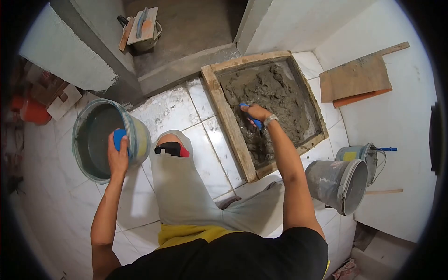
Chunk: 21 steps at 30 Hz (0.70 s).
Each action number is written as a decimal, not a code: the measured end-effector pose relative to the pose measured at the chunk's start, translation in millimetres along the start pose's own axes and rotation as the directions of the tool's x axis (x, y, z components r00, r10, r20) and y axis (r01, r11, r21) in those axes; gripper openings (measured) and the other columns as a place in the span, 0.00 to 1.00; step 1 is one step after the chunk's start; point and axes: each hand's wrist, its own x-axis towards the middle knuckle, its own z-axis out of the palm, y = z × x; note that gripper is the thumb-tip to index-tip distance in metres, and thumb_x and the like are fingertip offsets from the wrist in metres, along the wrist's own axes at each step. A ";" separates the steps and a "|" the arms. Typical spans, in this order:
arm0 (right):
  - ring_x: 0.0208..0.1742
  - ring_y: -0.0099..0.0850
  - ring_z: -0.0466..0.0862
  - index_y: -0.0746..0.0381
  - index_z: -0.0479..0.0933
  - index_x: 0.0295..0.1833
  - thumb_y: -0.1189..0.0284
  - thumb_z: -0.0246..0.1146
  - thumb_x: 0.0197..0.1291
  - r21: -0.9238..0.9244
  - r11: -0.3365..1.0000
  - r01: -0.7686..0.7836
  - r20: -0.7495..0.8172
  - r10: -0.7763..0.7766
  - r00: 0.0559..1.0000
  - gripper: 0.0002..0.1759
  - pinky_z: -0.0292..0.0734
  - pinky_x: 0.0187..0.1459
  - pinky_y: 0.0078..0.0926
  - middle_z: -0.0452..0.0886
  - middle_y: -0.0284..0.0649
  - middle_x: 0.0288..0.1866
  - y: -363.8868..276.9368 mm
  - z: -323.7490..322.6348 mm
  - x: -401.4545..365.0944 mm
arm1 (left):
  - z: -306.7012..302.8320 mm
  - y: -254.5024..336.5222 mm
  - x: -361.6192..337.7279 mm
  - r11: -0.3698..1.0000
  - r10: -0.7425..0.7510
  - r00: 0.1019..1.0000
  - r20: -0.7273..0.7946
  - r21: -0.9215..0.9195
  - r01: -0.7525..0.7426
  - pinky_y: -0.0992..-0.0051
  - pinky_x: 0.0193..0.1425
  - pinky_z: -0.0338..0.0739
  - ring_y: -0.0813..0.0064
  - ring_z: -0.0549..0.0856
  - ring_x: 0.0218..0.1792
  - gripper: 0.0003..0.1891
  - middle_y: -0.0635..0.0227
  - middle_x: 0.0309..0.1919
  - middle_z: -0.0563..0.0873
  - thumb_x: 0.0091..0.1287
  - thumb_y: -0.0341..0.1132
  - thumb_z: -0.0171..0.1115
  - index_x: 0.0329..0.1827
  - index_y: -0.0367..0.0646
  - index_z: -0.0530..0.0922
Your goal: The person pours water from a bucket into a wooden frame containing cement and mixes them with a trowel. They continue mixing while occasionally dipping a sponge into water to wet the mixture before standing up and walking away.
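On the left, a large bucket (80, 151) of greyish water stands on the tiles. My left hand (117, 153) is at its right rim, closed round a blue object (119, 136), whose kind I cannot make out. A wooden-framed tray (229, 126) holds wet grey mortar (275, 88). Over the left part of that mortar, my right hand (257, 115) grips a blue-handled tool (256, 123); its lower end is hidden in or against the mortar.
Two buckets, a grey one (326, 179) tipped over and a smaller one (354, 153), lie right of the tray. A wooden board (354, 79) leans on the right wall. Beyond the raised sill (186, 65), a float (142, 25) rests on a container.
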 end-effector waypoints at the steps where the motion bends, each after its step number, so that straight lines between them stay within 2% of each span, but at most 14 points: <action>1: 0.17 0.35 0.80 0.68 0.77 0.30 0.50 0.55 0.71 -0.003 1.000 -0.002 0.000 0.002 1.000 0.30 0.80 0.23 0.36 0.81 0.44 0.23 -4.2 8.9 2.9 | 1.0 1.0 1.6 1.000 -0.003 1.000 0.000 -0.002 0.003 0.66 0.61 0.74 0.59 0.82 0.54 0.24 0.52 0.55 0.83 0.73 0.45 0.59 0.66 0.42 0.73; 3: 0.28 0.51 0.86 0.72 0.82 0.37 0.51 0.54 0.70 -0.200 0.980 0.021 -0.324 -0.086 0.942 0.31 0.83 0.40 0.44 0.86 0.56 0.32 -19.4 43.9 7.8 | 0.3 1.3 0.8 1.000 0.014 1.000 -0.010 0.018 -0.014 0.65 0.60 0.74 0.57 0.83 0.53 0.24 0.51 0.55 0.83 0.73 0.46 0.59 0.66 0.42 0.73; 4: 0.28 0.51 0.86 0.72 0.82 0.37 0.51 0.54 0.70 -0.200 0.980 0.023 -0.325 -0.088 0.942 0.31 0.83 0.40 0.44 0.86 0.56 0.32 -15.4 59.4 15.6 | -0.6 0.8 -0.8 1.000 0.016 1.000 -0.011 0.018 -0.015 0.65 0.60 0.74 0.57 0.83 0.53 0.24 0.51 0.55 0.83 0.73 0.46 0.59 0.66 0.42 0.73; 6: 0.40 0.55 0.88 0.73 0.83 0.43 0.52 0.53 0.69 -0.358 0.933 -0.024 -0.709 -0.255 0.658 0.31 0.80 0.52 0.44 0.86 0.59 0.34 7.1 84.6 49.1 | -1.6 1.5 0.9 1.000 0.016 1.000 -0.005 0.017 -0.016 0.65 0.60 0.75 0.57 0.83 0.53 0.24 0.51 0.54 0.84 0.73 0.46 0.59 0.66 0.42 0.73; 7: 0.44 0.53 0.88 0.72 0.84 0.42 0.52 0.53 0.69 -0.290 0.956 -0.043 -0.727 -0.191 0.659 0.30 0.79 0.54 0.44 0.86 0.58 0.34 13.4 84.7 62.0 | -2.3 1.8 1.3 1.000 0.023 1.000 -0.002 0.022 -0.023 0.65 0.60 0.75 0.57 0.83 0.53 0.24 0.51 0.54 0.84 0.73 0.46 0.59 0.66 0.42 0.73; 8: 0.44 0.53 0.88 0.72 0.84 0.42 0.52 0.53 0.69 -0.277 0.960 -0.049 -0.730 -0.178 0.660 0.30 0.79 0.54 0.44 0.86 0.58 0.34 6.6 77.9 52.9 | -2.6 2.1 1.1 1.000 0.012 1.000 -0.003 -0.006 -0.012 0.65 0.60 0.75 0.57 0.83 0.53 0.24 0.51 0.54 0.84 0.73 0.46 0.60 0.66 0.42 0.73; 10: 0.40 0.53 0.88 0.73 0.83 0.44 0.52 0.53 0.69 0.102 0.995 -0.018 -0.545 0.071 0.836 0.31 0.80 0.54 0.41 0.86 0.60 0.37 8.2 52.6 34.3 | 1.1 -0.5 -0.4 0.999 0.001 1.000 0.023 -0.039 0.000 0.65 0.60 0.75 0.57 0.83 0.53 0.24 0.51 0.54 0.83 0.73 0.46 0.60 0.66 0.42 0.73; 11: 0.28 0.48 0.87 0.72 0.81 0.41 0.51 0.54 0.70 0.228 0.973 0.040 -0.557 0.097 0.825 0.30 0.84 0.40 0.43 0.86 0.54 0.31 11.0 46.3 27.6 | 0.4 -6.5 3.2 1.000 0.025 1.000 0.010 -0.008 -0.025 0.65 0.61 0.74 0.58 0.83 0.53 0.24 0.51 0.55 0.83 0.73 0.46 0.60 0.66 0.42 0.73; 12: 0.28 0.48 0.87 0.72 0.81 0.41 0.51 0.54 0.70 0.227 0.973 0.027 -0.558 0.108 0.823 0.30 0.84 0.40 0.43 0.86 0.54 0.31 19.2 41.9 16.5 | 0.0 -10.8 2.3 0.999 0.043 0.999 -0.003 0.026 -0.043 0.65 0.61 0.74 0.58 0.83 0.54 0.24 0.51 0.55 0.83 0.73 0.46 0.59 0.66 0.41 0.73; 14: 0.18 0.36 0.81 0.68 0.78 0.37 0.52 0.55 0.71 0.606 0.764 0.222 -0.484 0.133 0.865 0.27 0.79 0.22 0.37 0.79 0.41 0.20 20.8 31.7 -25.2 | -2.1 -5.4 -3.0 0.999 0.027 1.000 0.003 0.037 -0.027 0.65 0.62 0.74 0.58 0.83 0.55 0.24 0.51 0.55 0.83 0.73 0.46 0.59 0.66 0.41 0.73; 16: 0.15 0.31 0.76 0.63 0.75 0.34 0.54 0.56 0.72 0.704 0.673 0.229 -0.410 0.121 0.904 0.23 0.73 0.15 0.32 0.72 0.35 0.17 41.9 22.1 -56.4 | -1.7 -1.6 3.9 0.999 0.025 1.000 -0.019 0.041 -0.024 0.65 0.62 0.73 0.57 0.82 0.56 0.24 0.50 0.56 0.83 0.73 0.46 0.59 0.67 0.41 0.73; 17: 0.15 0.31 0.76 0.63 0.75 0.34 0.54 0.56 0.72 0.696 0.679 0.232 -0.412 0.113 0.904 0.23 0.73 0.15 0.32 0.72 0.35 0.17 45.1 18.1 -68.9 | 0.2 -2.1 5.3 0.999 0.032 0.999 -0.017 0.033 -0.031 0.65 0.63 0.73 0.57 0.82 0.56 0.25 0.50 0.56 0.82 0.73 0.46 0.59 0.67 0.40 0.73; 20: 0.15 0.31 0.73 0.62 0.71 0.30 0.52 0.54 0.73 0.828 0.543 0.143 -0.323 0.252 0.912 0.25 0.72 0.16 0.31 0.72 0.35 0.17 71.0 6.2 -80.8 | 4.7 -11.2 6.0 0.998 0.005 1.000 -0.028 0.069 -0.003 0.65 0.64 0.72 0.55 0.82 0.57 0.26 0.49 0.57 0.82 0.73 0.47 0.59 0.68 0.40 0.72; 21: 0.15 0.30 0.72 0.61 0.71 0.30 0.51 0.54 0.73 0.836 0.522 0.171 -0.312 0.194 0.930 0.25 0.71 0.16 0.30 0.72 0.34 0.17 86.5 -5.5 -58.3 | 3.9 -13.4 3.3 0.994 0.001 0.999 -0.044 0.113 0.003 0.65 0.64 0.72 0.55 0.82 0.57 0.26 0.49 0.57 0.82 0.73 0.47 0.58 0.68 0.40 0.72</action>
